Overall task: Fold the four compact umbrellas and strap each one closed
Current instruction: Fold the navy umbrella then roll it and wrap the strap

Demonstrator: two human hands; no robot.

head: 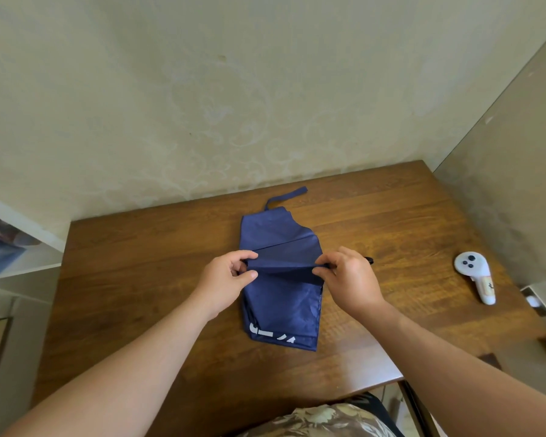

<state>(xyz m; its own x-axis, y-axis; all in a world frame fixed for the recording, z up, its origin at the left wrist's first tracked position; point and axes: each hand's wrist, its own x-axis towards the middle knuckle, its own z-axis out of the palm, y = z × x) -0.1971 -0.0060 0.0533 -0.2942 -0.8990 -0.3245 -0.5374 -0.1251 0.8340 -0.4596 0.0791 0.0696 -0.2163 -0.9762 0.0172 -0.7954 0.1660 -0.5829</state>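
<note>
Left hand [230,275] and right hand [347,275] each pinch a fold of the navy umbrella [281,298] canopy. Fabric stretched between fingertips. Strap [286,197] lies loose beyond them.

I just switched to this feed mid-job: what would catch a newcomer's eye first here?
The navy umbrella lying flat mid-table, with the left hand and right hand each pinching a fold across its middle. Its strap trails loose at the far end, not yet fastened. A white controller lies near the right edge of the table.
</note>
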